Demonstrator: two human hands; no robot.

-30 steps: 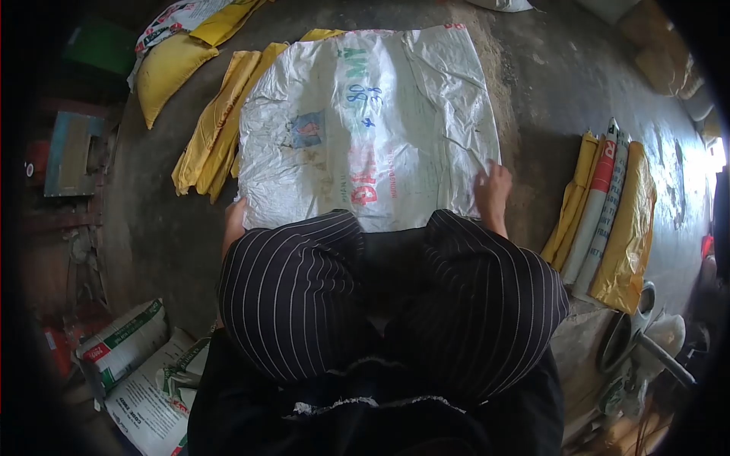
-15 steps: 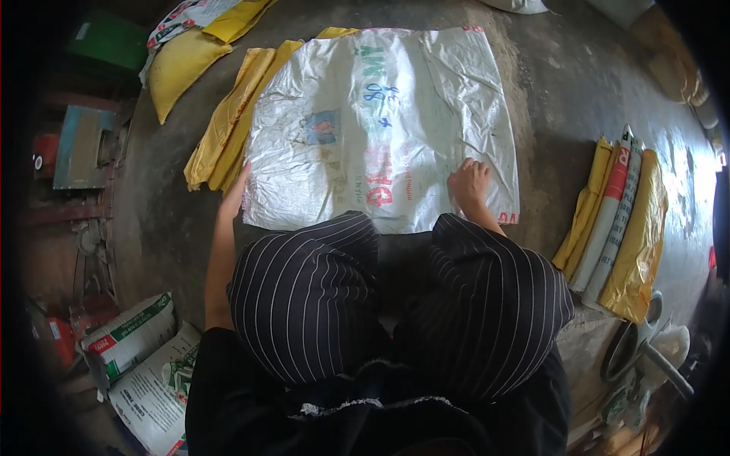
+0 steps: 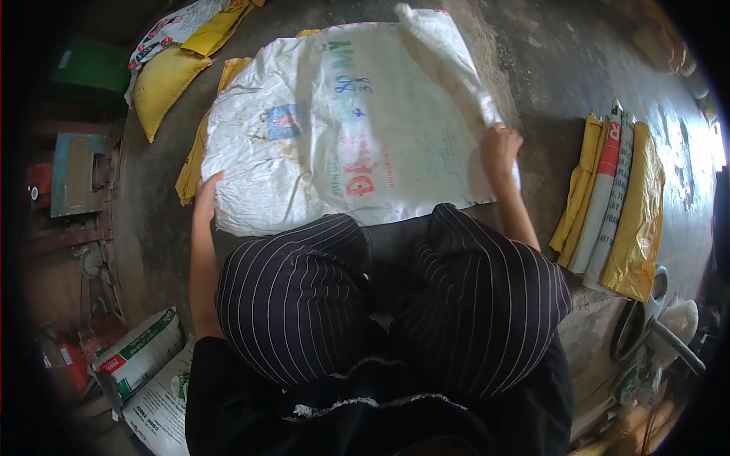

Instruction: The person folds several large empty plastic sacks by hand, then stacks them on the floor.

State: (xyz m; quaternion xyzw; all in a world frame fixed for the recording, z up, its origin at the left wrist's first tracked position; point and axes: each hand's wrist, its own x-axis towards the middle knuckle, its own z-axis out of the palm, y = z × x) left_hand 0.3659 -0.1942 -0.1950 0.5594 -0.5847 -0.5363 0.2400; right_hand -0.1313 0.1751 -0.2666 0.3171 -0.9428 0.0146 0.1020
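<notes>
A white woven plastic sack (image 3: 304, 156) with green, blue and red print lies spread out in front of my knees. At its left edge is my left hand (image 3: 205, 197), with the thumb over the border and the other fingers mostly hidden. My right hand (image 3: 501, 148) is closed around the sack's right edge, where a strip of the plastic is raised and folded over. Yellow sacks (image 3: 192, 163) stick out from beneath the white one on the left.
Folded yellow and white sacks (image 3: 608, 201) lie in a row to the right. A stuffed yellow bag (image 3: 163, 90) rests at the upper left. Large scissors (image 3: 646, 323) are at the lower right, and printed bags (image 3: 148, 349) at the lower left. Dark concrete floor (image 3: 544, 83) surrounds the sack.
The white sack has shifted left, and its right side is now lifted into a fold. My right hand has moved right and gripped that edge; my left hand has moved left.
</notes>
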